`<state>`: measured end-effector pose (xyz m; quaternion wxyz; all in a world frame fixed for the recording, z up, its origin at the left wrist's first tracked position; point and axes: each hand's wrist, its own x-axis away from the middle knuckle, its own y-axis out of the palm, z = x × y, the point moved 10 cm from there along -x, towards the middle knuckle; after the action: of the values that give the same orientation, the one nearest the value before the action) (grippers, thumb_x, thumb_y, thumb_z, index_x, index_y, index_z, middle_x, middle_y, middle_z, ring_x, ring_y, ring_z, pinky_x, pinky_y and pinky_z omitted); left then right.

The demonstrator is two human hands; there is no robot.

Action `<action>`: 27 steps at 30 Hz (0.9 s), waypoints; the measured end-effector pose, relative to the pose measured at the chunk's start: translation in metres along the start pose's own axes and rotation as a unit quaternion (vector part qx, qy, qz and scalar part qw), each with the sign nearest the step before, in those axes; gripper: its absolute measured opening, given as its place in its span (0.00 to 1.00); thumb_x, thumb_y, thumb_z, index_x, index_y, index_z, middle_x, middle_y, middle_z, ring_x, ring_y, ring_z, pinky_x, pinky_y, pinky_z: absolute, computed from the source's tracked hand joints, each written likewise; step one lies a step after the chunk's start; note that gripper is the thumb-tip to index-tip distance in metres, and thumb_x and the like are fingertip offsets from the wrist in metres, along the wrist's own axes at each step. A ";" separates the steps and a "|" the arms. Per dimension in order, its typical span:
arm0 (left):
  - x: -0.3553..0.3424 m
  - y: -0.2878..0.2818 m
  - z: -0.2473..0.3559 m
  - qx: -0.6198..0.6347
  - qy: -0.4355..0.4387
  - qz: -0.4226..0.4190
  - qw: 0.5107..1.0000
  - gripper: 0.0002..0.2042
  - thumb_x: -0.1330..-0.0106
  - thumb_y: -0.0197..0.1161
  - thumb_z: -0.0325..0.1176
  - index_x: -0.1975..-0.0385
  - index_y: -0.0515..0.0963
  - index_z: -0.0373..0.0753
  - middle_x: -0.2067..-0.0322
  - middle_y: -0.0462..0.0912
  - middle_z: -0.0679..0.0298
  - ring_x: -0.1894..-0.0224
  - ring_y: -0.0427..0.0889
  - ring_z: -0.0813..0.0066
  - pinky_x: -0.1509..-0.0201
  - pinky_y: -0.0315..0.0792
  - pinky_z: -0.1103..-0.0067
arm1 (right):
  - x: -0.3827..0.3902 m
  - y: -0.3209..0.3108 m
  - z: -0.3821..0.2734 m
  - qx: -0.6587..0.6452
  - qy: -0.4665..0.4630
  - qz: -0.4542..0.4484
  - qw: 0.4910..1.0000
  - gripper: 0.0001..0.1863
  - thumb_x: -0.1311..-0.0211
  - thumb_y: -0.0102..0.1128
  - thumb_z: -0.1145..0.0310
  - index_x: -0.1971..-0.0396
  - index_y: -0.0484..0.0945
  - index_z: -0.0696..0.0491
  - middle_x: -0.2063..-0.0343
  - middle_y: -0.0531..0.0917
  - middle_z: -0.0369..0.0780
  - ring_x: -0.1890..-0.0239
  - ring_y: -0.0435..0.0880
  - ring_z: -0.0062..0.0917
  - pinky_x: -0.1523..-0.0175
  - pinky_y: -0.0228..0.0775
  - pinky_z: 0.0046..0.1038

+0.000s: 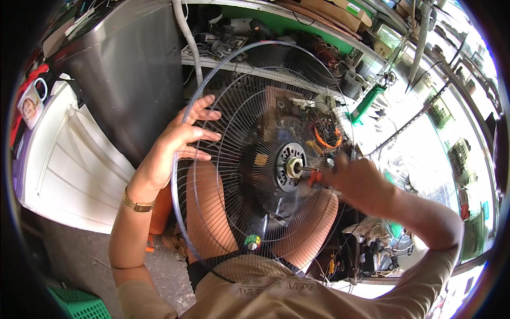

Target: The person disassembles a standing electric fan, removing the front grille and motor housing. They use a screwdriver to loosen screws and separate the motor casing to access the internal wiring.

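Note:
A round wire fan guard [216, 212] stands over my bare legs. My left hand [180, 133] grips its left rim, fingers spread and curved over the wires. In the guard's middle a dark perforated disc [287, 183] carries a pale nut [292, 168]. My right hand [355, 178], blurred, is closed on a red-handled tool [314, 176], apparently pliers, whose metal end meets the nut. A dark fan body shows hazily behind the wires, partly hidden.
A steel cabinet [122, 69] and white plastic panel [58, 165] stand left. Cluttered shelves [223, 65] are ahead, bright racks with a green-handled tool [366, 103] right. A green plastic basket [79, 300] sits at lower left on the concrete floor [90, 255].

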<state>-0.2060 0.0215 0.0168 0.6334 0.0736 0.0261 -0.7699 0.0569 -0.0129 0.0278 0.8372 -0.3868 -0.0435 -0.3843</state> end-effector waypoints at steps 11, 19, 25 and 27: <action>0.001 -0.005 0.007 -0.086 -0.009 0.017 0.996 0.33 0.37 0.50 0.48 0.32 0.63 0.40 0.39 0.71 0.54 0.48 0.80 0.65 0.52 0.78 0.71 | -0.010 -0.001 0.005 -0.198 0.004 -0.066 0.978 0.25 0.41 0.57 0.73 0.43 0.76 0.40 0.58 0.82 0.45 0.66 0.87 0.29 0.66 0.78 0.31; -0.003 -0.124 -0.044 -0.207 -0.040 0.083 0.974 0.27 0.28 0.49 0.36 0.30 0.59 0.38 0.43 0.77 0.53 0.62 0.86 0.71 0.65 0.82 0.81 | 0.144 0.218 0.163 -0.436 0.588 0.286 0.618 0.19 0.40 0.56 0.73 0.48 0.74 0.55 0.72 0.83 0.49 0.65 0.85 0.41 0.61 0.74 0.39; -0.003 -0.194 -0.110 -0.178 -0.106 0.126 0.970 0.25 0.27 0.48 0.34 0.30 0.60 0.44 0.50 0.83 0.57 0.60 0.85 0.72 0.62 0.82 0.79 | 0.016 0.392 0.027 -0.504 0.468 0.041 0.724 0.29 0.45 0.63 0.65 0.41 0.70 0.51 0.55 0.82 0.53 0.52 0.80 0.52 0.49 0.72 0.48; -0.006 -0.197 -0.109 -0.209 -0.102 0.150 0.961 0.25 0.28 0.50 0.32 0.31 0.62 0.44 0.51 0.83 0.59 0.59 0.84 0.75 0.62 0.80 0.79 | -0.025 0.404 -0.011 -0.499 0.435 0.048 0.748 0.28 0.45 0.61 0.68 0.41 0.71 0.48 0.53 0.80 0.51 0.51 0.80 0.50 0.49 0.72 0.47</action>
<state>-0.3887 0.0800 -0.1001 0.7424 -0.1360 0.1103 -0.6466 0.3108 0.1587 -0.2374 0.4703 -0.5417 0.5423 -0.4373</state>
